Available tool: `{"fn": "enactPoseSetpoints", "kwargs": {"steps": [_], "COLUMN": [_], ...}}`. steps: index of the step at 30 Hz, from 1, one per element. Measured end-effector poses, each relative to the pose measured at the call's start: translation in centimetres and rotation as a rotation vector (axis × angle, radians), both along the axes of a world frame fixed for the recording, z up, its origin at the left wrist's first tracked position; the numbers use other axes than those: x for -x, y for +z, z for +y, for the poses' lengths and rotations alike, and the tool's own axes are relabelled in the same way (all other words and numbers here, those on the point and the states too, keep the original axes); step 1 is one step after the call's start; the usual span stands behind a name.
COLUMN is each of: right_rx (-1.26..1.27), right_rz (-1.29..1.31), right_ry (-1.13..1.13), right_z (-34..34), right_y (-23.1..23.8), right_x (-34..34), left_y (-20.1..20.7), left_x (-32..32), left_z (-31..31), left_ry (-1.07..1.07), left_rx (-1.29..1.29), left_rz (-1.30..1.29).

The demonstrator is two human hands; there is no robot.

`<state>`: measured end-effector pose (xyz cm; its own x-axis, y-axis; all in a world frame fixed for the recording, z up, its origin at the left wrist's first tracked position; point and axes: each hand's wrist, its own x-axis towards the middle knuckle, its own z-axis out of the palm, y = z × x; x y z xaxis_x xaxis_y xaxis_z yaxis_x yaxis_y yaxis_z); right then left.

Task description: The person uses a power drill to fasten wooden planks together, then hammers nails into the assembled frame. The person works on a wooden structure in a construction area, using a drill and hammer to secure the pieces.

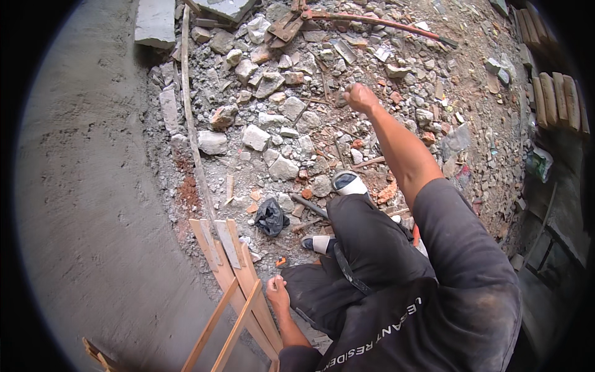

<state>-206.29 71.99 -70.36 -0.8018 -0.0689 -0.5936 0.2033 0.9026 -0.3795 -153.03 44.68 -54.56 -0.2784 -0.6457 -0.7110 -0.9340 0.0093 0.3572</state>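
My right hand [361, 99] is stretched out over the rubble, its fingers curled into a fist. A greyish lump [341, 97] shows at its fingertips; whether it is gripped or lies behind is unclear. My left hand [277, 291] is low beside my knee, next to the wooden boards [263, 310]. Its fingers are curled in, and what they hold, if anything, is too small to make out. Between the boards and my feet lie a crumpled black plastic bag [271, 218] and a small orange-and-black object [282, 261]. A dark rod [310, 205] lies near my shoe [347, 181].
Broken stones [255, 137] and brick bits cover the ground. A red-handled bolt cutter [384, 20] lies at the far side. A long wooden pole [188, 93] runs along the grey cement surface [93, 186] on the left. Brown stacked slabs or bags [558, 99] stand far right.
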Motion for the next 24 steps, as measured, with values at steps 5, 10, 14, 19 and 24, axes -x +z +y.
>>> {"fn": "enactPoseSetpoints", "kwargs": {"steps": [5,10,14,19,24], "right_rx": [-0.043,-0.131,-0.155,-0.177,-0.097], "right_rz": [0.208,0.327,0.299,0.197,-0.026], "right_ry": [0.058,0.001,-0.057,0.118,0.148], "right_z": [-3.3,-5.6,-6.4,-6.3,-5.0], "right_y": [-7.8,-13.3,-15.7,-15.5,-14.5], "right_x": [5.9,10.3,11.6,12.4,9.5], "left_y": [-6.7,-9.8,-10.9,-10.8,-11.7], "left_x": [2.9,5.5,6.3,7.7,8.3], "left_z": [-0.8,0.9,2.1,3.0,3.0], "left_ry": [0.228,0.336,0.213,0.174,0.155], "left_rx": [0.002,0.052,0.138,0.151,0.116], "left_rz": [0.163,0.225,0.257,0.255,0.235]}}
